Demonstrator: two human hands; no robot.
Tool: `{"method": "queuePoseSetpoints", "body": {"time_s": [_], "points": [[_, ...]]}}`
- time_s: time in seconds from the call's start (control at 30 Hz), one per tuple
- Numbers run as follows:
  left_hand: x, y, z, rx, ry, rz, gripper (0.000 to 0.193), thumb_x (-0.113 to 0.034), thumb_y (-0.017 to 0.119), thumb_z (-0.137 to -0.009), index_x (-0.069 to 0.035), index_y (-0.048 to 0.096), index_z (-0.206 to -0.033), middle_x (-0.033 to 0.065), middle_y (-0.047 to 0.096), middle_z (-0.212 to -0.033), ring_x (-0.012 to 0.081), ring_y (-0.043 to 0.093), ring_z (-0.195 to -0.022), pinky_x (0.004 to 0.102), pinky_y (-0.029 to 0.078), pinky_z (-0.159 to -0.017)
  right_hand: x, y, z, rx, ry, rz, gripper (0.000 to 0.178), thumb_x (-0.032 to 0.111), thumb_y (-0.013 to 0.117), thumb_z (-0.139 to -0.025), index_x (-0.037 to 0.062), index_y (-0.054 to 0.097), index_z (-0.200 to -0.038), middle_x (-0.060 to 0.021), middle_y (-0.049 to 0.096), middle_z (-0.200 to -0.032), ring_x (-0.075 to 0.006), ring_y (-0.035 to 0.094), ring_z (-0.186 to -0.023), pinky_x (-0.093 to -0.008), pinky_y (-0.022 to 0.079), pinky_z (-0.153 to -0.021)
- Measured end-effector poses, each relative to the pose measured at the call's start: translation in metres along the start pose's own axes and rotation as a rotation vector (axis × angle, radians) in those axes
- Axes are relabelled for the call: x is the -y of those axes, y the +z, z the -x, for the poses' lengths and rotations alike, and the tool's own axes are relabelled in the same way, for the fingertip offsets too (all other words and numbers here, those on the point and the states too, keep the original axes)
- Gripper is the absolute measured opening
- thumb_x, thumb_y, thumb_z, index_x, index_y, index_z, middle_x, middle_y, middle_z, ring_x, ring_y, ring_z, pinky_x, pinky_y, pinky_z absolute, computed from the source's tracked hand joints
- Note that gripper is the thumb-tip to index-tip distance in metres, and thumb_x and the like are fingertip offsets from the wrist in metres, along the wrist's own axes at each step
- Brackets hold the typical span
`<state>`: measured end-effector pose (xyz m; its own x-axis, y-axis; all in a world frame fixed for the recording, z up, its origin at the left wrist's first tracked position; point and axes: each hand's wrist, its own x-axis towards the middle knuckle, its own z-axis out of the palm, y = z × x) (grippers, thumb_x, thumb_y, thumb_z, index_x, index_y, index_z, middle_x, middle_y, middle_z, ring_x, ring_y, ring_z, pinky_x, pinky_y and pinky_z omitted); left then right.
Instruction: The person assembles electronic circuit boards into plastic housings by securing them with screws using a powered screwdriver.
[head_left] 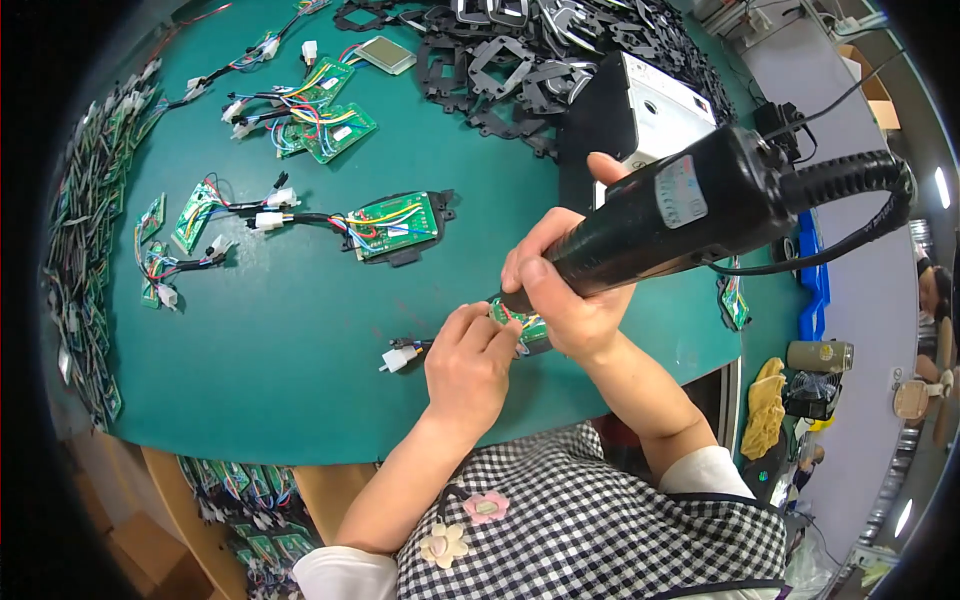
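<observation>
My right hand (570, 305) is wrapped round a black electric screwdriver (640, 225), tilted with its nose down toward the green table. Under that nose lies a small green circuit board (534, 328), partly covered by both hands. My left hand (468, 360) presses its bent fingers on the board's left side, steadying it. From under these fingers a dark cable runs left to a white plug (398, 358). The screwdriver's tip and the spot it meets are hidden. Farther off, another wired board (392, 226) rests in a black plastic frame.
Loose wired boards (195, 217) lie at the left, beside a long heap of boards (95, 230) along the rim. Black plastic frames (500, 65) pile up at the back, near a white box (665, 110). A yellow cloth (765, 405) lies at the right.
</observation>
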<state>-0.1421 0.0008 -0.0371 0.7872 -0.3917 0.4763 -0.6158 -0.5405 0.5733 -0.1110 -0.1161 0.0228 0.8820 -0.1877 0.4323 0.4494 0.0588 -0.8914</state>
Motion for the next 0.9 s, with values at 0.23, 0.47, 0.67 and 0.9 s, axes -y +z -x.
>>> {"method": "queuePoseSetpoints", "body": {"time_s": [0.23, 0.47, 0.67, 0.9], "points": [[-0.002, 0.001, -0.003, -0.012, -0.004, 0.011, 0.013, -0.005, 0.067, -0.061, -0.005, 0.063, -0.073, 0.0057, 0.056, -0.073, 0.0241, 0.058, -0.081, 0.0328, 0.049, -0.066, -0.015, 0.001, -0.004, 0.294, 0.131, -0.008, 0.043, 0.009, 0.065, -0.066, -0.0036, 0.049, -0.104, -0.0052, 0.055, -0.085, -0.0107, 0.051, -0.071, -0.0275, 0.043, -0.071], [0.007, -0.006, -0.009, 0.11, -0.006, 0.071, 0.03, -0.005, 0.072, -0.055, -0.004, 0.062, -0.083, 0.0068, 0.056, -0.078, 0.0259, 0.055, -0.079, 0.0353, 0.047, -0.064, 0.022, -0.032, -0.009, 0.092, 0.063, 0.022, 0.029, 0.008, 0.062, -0.068, 0.0004, 0.05, -0.093, -0.0081, 0.056, -0.071, -0.0143, 0.052, -0.056, -0.0278, 0.045, -0.064], [-0.003, -0.016, -0.019, 0.202, -0.002, 0.149, 0.036, -0.005, 0.073, -0.058, -0.003, 0.061, -0.093, 0.0089, 0.054, -0.076, 0.0273, 0.05, -0.077, 0.0367, 0.042, -0.066, 0.058, -0.104, -0.037, -0.284, -0.42, 0.122, 0.068, -0.003, 0.056, -0.073, -0.0035, 0.018, -0.13, -0.0066, 0.055, -0.063, -0.0136, 0.054, -0.053, -0.0257, 0.047, -0.056], [0.013, -0.011, -0.029, 0.25, -0.035, 0.145, 0.012, -0.006, 0.07, -0.062, -0.005, 0.064, -0.072, 0.0057, 0.052, -0.064, 0.0241, 0.046, -0.064, 0.0351, 0.038, -0.058, 0.055, -0.094, -0.018, -0.247, -0.164, 0.139, 0.069, 0.002, 0.057, -0.073, -0.0013, 0.019, -0.13, -0.009, 0.053, -0.061, -0.0158, 0.053, -0.05, -0.0283, 0.047, -0.053]]}}
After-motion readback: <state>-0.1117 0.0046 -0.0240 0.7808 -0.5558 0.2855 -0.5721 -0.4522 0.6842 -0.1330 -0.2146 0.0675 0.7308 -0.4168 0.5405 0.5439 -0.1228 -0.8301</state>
